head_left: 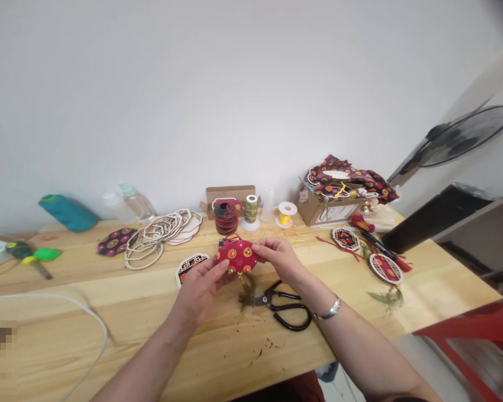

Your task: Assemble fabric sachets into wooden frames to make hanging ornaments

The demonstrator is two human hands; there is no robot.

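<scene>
Between both hands, above the table, is a red fabric ornament (240, 255) with orange flower patterns, a red cord at its top and a greenish tassel (247, 287) hanging below. My left hand (202, 282) grips its left edge, thumb on the front. At the upper right edge, my right hand (279, 258) pinches it between thumb and fingers. Black-handled scissors (291, 310) lie on the table under my right wrist, blades partly behind the tassel. A wooden lattice-framed ornament (188, 268) lies partly hidden behind my left hand.
Wooden frames (145, 258) are piled at back left, near a teal thread cone (69, 212). Spools of red cord (226, 218) and yellow cord (287, 215) stand at the back. A cardboard box (331, 212) holds fabric; finished ornaments (385, 269) lie right.
</scene>
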